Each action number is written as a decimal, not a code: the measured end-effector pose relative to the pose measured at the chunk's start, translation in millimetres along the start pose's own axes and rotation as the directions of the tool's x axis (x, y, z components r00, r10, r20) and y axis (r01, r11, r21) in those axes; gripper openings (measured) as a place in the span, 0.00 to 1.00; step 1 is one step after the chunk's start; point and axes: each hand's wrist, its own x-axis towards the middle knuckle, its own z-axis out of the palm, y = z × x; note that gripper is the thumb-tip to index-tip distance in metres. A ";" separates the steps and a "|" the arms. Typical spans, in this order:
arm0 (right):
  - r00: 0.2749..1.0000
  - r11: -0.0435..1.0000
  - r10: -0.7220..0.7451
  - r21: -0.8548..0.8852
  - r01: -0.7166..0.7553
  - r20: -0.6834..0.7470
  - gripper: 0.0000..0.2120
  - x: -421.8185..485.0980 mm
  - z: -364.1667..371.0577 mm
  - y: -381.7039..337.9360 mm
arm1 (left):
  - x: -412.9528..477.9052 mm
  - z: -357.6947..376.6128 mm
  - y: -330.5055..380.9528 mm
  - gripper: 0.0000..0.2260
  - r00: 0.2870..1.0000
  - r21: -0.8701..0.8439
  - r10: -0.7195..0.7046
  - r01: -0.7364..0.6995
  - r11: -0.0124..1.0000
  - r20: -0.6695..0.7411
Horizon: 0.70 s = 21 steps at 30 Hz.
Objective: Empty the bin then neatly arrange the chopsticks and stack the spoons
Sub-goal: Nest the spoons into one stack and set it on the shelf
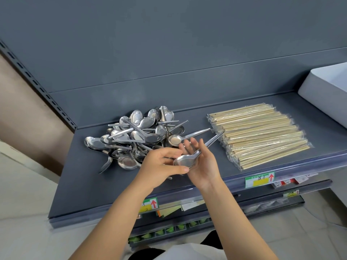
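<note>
A loose heap of steel spoons [138, 136] lies on the grey shelf [78, 184], left of centre. To its right lie wrapped wooden chopsticks [262, 136] in an even, aligned layer. My right hand [201, 166] is palm up just in front of the heap and cradles a steel spoon [185, 160], whose handle points up to the right toward the chopsticks. My left hand [159, 167] pinches the bowl end of that same spoon with thumb and fingers. One separate spoon [176, 139] lies just behind my fingers.
A white bin [330, 91] stands at the right edge of the shelf, its inside hidden from view. Price labels [260, 179] hang along the shelf's front rail, with lower shelves beneath. The grey back panel rises behind the shelf.
</note>
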 end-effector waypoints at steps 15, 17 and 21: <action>0.973 0.987 -0.122 0.075 0.139 -0.194 0.16 9.2 -11.3 -9.1 | 60.1 -16.7 4.6 0.11 0.928 0.747 0.346 -0.132 0.651 -0.137; 0.973 0.986 -0.140 0.067 0.155 -0.185 0.16 7.4 -13.5 -10.2 | 76.1 -12.5 10.3 0.10 0.950 0.820 0.291 -0.078 0.568 -0.111; 0.970 0.984 -0.168 0.034 0.176 -0.174 0.16 2.0 -18.4 -12.7 | 92.8 -3.0 15.0 0.08 0.980 0.909 0.192 -0.041 0.415 -0.044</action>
